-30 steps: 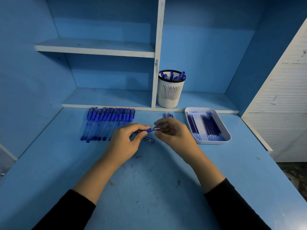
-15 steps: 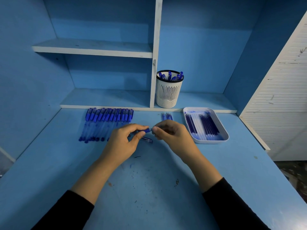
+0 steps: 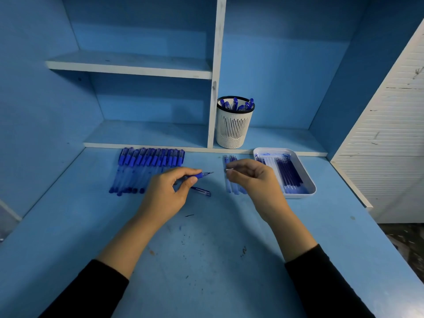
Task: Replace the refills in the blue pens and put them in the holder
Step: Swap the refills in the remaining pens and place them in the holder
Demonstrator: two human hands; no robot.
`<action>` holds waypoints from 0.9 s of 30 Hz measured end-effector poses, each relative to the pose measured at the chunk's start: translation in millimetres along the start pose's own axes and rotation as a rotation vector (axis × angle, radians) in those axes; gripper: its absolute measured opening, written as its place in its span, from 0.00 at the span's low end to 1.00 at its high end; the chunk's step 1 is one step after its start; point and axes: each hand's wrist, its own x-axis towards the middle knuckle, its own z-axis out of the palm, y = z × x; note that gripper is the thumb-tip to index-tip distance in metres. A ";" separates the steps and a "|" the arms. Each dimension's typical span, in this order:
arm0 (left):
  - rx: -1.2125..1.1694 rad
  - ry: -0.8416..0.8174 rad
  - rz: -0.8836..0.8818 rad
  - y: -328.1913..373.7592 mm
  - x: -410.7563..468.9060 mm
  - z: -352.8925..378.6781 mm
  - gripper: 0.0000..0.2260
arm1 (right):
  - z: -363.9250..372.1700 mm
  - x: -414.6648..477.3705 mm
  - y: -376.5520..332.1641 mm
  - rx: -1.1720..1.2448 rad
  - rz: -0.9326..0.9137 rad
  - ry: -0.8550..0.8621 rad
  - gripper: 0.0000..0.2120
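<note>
My left hand (image 3: 167,191) grips a blue pen (image 3: 202,175) near its tip, with the point facing right. A separate pen piece (image 3: 202,191) lies on the desk just below it. My right hand (image 3: 254,180) pinches a small silvery part (image 3: 229,169), held apart from the pen tip. Under and behind that hand lie a few loose refills (image 3: 230,177). A row of several capped blue pens (image 3: 149,168) lies to the left. The white slotted holder (image 3: 234,127) stands on the low shelf with several pens in it.
A white tray (image 3: 308,180) with several refills sits at the right of the desk. A low shelf edge (image 3: 142,146) runs behind the pens, and a vertical divider (image 3: 214,88) stands beside the holder. A white slatted panel (image 3: 390,134) borders the right side.
My hands were together at the pen tip; my right hand has now pulled away to the right with a small part, leaving a gap.
</note>
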 end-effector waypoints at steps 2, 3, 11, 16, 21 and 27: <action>0.005 0.015 0.008 -0.7 0.6 -1.2 0.09 | -0.5 0.4 3.7 -0.107 0.012 0.017 0.04; 0.005 0.021 0.011 -1.0 0.8 -1.6 0.09 | 0.6 0.4 6.5 -0.189 0.014 0.011 0.03; 0.019 0.018 0.022 -1.1 0.2 -2.4 0.09 | 15.6 -6.8 16.8 -0.777 -0.120 -0.244 0.02; 0.034 0.011 0.024 -2.8 -0.2 -1.3 0.09 | 16.3 -6.9 12.7 -0.851 -0.091 -0.321 0.06; 0.027 0.012 0.023 -2.5 -0.1 -0.6 0.09 | 8.8 -6.6 10.5 -0.737 -0.064 -0.212 0.12; 0.021 -0.029 0.069 -0.1 -1.4 2.3 0.09 | 17.2 -7.8 8.0 -0.321 -0.103 -0.095 0.13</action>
